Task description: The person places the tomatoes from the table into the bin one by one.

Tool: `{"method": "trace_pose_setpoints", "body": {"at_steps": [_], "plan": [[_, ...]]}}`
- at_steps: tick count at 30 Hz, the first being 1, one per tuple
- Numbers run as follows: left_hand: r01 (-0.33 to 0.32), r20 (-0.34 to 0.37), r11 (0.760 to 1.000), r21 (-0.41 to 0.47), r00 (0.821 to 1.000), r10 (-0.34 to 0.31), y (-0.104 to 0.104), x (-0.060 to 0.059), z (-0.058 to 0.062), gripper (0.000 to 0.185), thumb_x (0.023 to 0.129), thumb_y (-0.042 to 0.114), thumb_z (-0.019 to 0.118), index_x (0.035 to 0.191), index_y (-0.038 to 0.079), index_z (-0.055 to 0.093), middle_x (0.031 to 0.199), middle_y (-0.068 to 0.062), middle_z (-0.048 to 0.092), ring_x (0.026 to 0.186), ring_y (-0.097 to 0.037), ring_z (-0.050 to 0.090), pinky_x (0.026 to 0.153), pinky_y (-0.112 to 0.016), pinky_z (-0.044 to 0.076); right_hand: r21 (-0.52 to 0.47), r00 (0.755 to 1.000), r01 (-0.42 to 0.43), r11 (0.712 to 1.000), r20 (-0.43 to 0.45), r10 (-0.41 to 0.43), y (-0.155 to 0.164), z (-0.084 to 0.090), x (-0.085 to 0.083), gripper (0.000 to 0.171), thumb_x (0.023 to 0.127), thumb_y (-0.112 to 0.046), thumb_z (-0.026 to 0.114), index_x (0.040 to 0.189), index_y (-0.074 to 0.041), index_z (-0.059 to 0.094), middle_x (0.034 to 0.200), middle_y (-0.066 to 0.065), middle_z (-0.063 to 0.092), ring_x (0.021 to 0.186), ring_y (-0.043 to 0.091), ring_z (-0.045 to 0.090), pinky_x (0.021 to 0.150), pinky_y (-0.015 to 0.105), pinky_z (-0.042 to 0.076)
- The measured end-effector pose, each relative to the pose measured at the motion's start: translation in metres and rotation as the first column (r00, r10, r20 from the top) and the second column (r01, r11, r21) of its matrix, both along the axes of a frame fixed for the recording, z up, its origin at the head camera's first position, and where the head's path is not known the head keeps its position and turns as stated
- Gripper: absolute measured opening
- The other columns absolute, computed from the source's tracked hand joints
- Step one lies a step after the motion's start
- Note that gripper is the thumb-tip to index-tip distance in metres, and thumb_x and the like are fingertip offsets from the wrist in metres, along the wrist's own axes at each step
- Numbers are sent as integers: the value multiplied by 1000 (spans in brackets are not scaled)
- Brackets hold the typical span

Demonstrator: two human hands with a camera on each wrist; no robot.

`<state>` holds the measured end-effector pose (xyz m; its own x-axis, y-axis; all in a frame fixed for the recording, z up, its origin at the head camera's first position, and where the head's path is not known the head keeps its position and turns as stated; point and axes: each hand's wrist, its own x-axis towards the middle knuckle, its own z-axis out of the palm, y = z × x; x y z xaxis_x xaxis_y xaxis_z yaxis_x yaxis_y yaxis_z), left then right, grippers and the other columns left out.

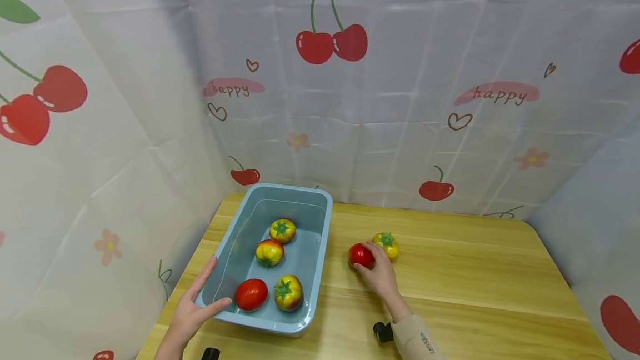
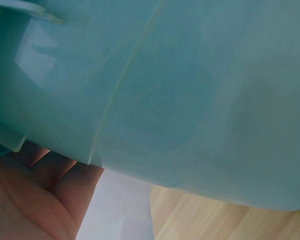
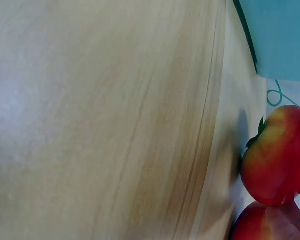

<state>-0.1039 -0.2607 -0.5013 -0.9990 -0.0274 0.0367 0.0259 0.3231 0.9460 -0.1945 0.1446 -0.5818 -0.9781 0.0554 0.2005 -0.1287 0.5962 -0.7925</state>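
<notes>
At the near left corner of the blue plastic bin (image 1: 324, 243), my left hand (image 1: 184, 315) holds the rim, thumb over it and fingers along the outer wall. The left wrist view shows those fingers behind the edge of the bin (image 2: 170, 95). My right hand (image 1: 383, 279) pinches a red tomato (image 1: 358, 256) right of the bin. A yellow tomato (image 1: 386, 242) with a green top sits just beyond that hand. In the right wrist view the held tomato (image 3: 271, 157) shows a yellow patch and green calyx; another tomato (image 3: 249, 224) is partly hidden by fingers.
Inside the bin lie a red tomato (image 1: 251, 294) and three yellow-red ones, including a front one (image 1: 288, 293). Wooden tabletop (image 1: 475, 271) extends to the right. Cherry-printed curtains (image 1: 380, 104) stand behind and at the sides. A black object (image 1: 383, 332) sits beside the right wrist.
</notes>
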Motion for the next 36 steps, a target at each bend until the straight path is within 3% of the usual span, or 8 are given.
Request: {"method": "trace_pose_setpoints", "body": {"at_steps": [11, 21, 23, 29, 36], "plan": [[4, -14, 1000, -3, 1000, -5, 0, 0, 0, 85, 75, 7, 77, 147, 20, 34, 154, -7, 24, 127, 6, 22, 103, -64, 21, -47, 1000, -7, 999, -14, 6, 0, 9, 3, 53, 77, -12, 78, 125, -5, 56, 132, 17, 50, 119, 38, 48, 95, 56, 40], [1, -9, 1000, -5, 1000, -1, 0, 0, 1, 85, 75, 7, 77, 147, 20, 34, 154, -7, 23, 131, 2, 21, 104, -64, 20, -173, 999, -13, 985, 48, 22, -4, 34, 10, 55, 79, -18, 77, 128, -9, 55, 136, 15, 47, 120, 34, 46, 98, 51, 40], [0, -6, 1000, -6, 1000, 0, 0, 0, 1, 84, 75, 7, 77, 147, 20, 34, 154, -7, 23, 134, -3, 21, 104, -64, 20, -194, 999, -16, 981, 43, 25, -6, 39, 11, 55, 78, -17, 77, 128, -9, 55, 135, 14, 47, 119, 34, 46, 98, 50, 41], [1, 1, 1000, -7, 1000, -1, 0, 0, 1, 85, 76, 8, 77, 147, 18, 34, 154, -9, 22, 139, -34, 17, 103, -66, 19, -258, 999, -50, 965, -1, 52, -10, 54, 14, 55, 77, -14, 78, 127, -8, 56, 133, 13, 49, 119, 32, 47, 99, 46, 41], [5, 3, 1000, -6, 1000, -5, -1, 0, 2, 85, 75, 7, 77, 147, 17, 34, 154, -9, 22, 138, -37, 16, 102, -68, 18, -304, 997, -77, 950, -44, 67, -16, 75, 18, 54, 77, -14, 79, 125, -7, 57, 131, 11, 50, 119, 29, 47, 99, 43, 42]]}}
